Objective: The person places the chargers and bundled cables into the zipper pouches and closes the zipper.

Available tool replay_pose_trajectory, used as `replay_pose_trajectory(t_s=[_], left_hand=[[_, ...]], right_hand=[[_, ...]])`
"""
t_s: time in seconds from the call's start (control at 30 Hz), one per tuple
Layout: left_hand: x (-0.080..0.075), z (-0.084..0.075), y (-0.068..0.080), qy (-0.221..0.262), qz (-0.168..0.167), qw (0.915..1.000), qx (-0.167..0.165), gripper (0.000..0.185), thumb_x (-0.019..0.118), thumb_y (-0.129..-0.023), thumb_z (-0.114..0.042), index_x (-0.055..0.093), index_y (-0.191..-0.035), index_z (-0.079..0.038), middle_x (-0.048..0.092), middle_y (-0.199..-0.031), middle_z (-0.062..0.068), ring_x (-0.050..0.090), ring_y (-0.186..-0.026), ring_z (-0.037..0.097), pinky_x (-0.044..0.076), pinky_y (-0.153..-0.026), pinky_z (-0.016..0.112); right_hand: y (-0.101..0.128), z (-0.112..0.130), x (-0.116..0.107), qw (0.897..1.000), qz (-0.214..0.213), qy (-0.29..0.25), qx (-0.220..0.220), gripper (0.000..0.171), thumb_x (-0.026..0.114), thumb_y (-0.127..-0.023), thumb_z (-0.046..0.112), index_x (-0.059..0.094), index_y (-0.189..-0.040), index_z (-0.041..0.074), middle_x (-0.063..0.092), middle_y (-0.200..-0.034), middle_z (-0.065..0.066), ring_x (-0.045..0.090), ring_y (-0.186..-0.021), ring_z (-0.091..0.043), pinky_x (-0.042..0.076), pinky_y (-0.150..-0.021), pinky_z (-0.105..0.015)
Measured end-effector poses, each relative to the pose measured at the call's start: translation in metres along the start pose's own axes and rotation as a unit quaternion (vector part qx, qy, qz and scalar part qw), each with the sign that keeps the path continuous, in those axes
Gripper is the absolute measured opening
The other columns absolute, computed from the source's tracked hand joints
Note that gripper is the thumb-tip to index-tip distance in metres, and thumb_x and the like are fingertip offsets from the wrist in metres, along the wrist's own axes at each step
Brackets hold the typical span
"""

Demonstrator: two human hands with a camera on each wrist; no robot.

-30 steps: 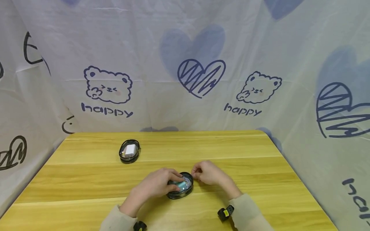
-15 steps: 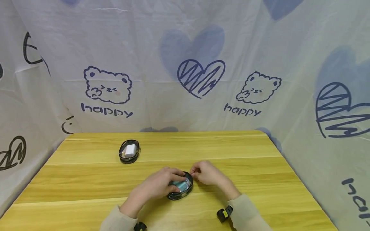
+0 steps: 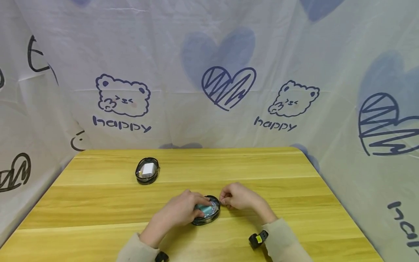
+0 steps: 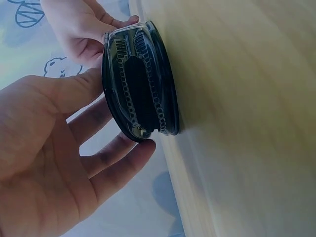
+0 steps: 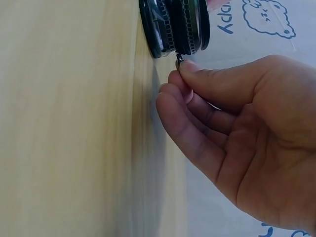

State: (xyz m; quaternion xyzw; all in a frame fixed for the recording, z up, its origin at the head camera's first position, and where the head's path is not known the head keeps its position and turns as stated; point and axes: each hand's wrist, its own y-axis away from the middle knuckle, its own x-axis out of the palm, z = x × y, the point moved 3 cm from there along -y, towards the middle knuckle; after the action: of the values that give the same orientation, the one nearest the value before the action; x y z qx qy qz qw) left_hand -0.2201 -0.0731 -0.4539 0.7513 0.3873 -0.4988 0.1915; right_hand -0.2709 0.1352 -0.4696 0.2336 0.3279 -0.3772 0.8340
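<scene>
A small oval zip case (image 3: pixel 213 217), clear with black trim, rests on the table near the middle of the head view. Through its top shows something teal (image 3: pixel 206 210) beside a coiled pale cable. My left hand (image 3: pixel 183 208) grips the case from the left, fingers over the top and thumb at the near side. At the case's right end, my right hand (image 3: pixel 240 197) pinches the small zipper pull (image 5: pixel 179 60) between thumb and forefinger. Two rows of zipper teeth (image 4: pixel 127 94) stand apart along the side in the left wrist view, with a dark band between them.
A second oval clear case (image 3: pixel 147 171) with black trim, holding a white block, lies at the back left of the wooden table (image 3: pixel 262 167). Behind and beside the table hangs a pale printed cloth (image 3: pixel 176 54).
The case and both hands have shifted very slightly to the right. My left hand keeps its grip on the case, and my right hand stays at its right end.
</scene>
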Motion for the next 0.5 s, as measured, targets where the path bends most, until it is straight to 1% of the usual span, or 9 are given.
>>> replay_pose_trajectory(t_s=[0.13,0.23,0.3,0.4,0.47,0.5], left_hand=[[0.0004,0.0013,-0.0012,0.001,0.004,1.0,0.0,0.035,0.082,-0.09,-0.018,0.077,-0.124,-0.014,0.072,-0.129,0.006,0.066,-0.118,0.034,0.041,-0.116,0.061],[-0.0001,0.0022,-0.0016,-0.001,0.008,1.0,0.005,0.035,0.081,-0.091,-0.019,0.077,-0.125,-0.013,0.072,-0.13,0.007,0.065,-0.118,0.033,0.042,-0.115,0.059],[-0.0009,0.0026,-0.0016,-0.002,0.008,0.9999,0.015,0.035,0.082,-0.091,-0.02,0.077,-0.125,-0.013,0.073,-0.128,0.006,0.067,-0.115,0.03,0.049,-0.11,0.054],[-0.0022,0.0037,-0.0012,0.005,0.006,0.9996,0.028,0.036,0.081,-0.091,-0.025,0.077,-0.125,-0.012,0.074,-0.121,0.005,0.069,-0.107,0.023,0.057,-0.098,0.043],[-0.003,0.0046,-0.0012,0.014,0.006,0.9993,0.034,0.037,0.081,-0.092,-0.028,0.077,-0.125,-0.012,0.074,-0.117,0.004,0.068,-0.102,0.018,0.059,-0.089,0.036],[-0.0034,0.0051,-0.001,0.017,0.007,0.9992,0.035,0.037,0.081,-0.092,-0.028,0.077,-0.125,-0.012,0.073,-0.116,0.003,0.067,-0.101,0.017,0.059,-0.087,0.034]], right_hand=[[-0.0002,-0.0011,-0.0004,1.0,-0.006,-0.011,0.009,0.013,0.064,-0.101,0.002,0.072,-0.092,0.006,0.068,-0.081,-0.003,0.065,-0.07,-0.018,0.055,-0.059,-0.026],[-0.0009,-0.0004,0.0002,1.0,-0.018,-0.01,0.011,0.013,0.064,-0.101,0.002,0.072,-0.091,0.007,0.068,-0.082,-0.003,0.065,-0.07,-0.018,0.055,-0.06,-0.027],[-0.0019,0.0006,0.001,1.0,-0.029,-0.005,0.008,0.014,0.064,-0.101,0.002,0.072,-0.091,0.007,0.068,-0.081,-0.002,0.065,-0.069,-0.017,0.055,-0.059,-0.026],[-0.0048,0.002,0.0031,0.999,-0.05,0.004,0.002,0.014,0.064,-0.101,0.002,0.072,-0.09,0.007,0.068,-0.078,-0.001,0.062,-0.067,-0.013,0.052,-0.057,-0.024],[-0.0067,0.003,0.0044,0.998,-0.063,0.007,-0.001,0.014,0.064,-0.1,0.002,0.072,-0.09,0.007,0.067,-0.077,-0.001,0.06,-0.066,-0.01,0.05,-0.056,-0.023],[-0.0076,0.0033,0.005,0.998,-0.069,0.009,-0.002,0.014,0.065,-0.1,0.002,0.072,-0.089,0.007,0.067,-0.076,0.0,0.059,-0.065,-0.009,0.049,-0.055,-0.022]])
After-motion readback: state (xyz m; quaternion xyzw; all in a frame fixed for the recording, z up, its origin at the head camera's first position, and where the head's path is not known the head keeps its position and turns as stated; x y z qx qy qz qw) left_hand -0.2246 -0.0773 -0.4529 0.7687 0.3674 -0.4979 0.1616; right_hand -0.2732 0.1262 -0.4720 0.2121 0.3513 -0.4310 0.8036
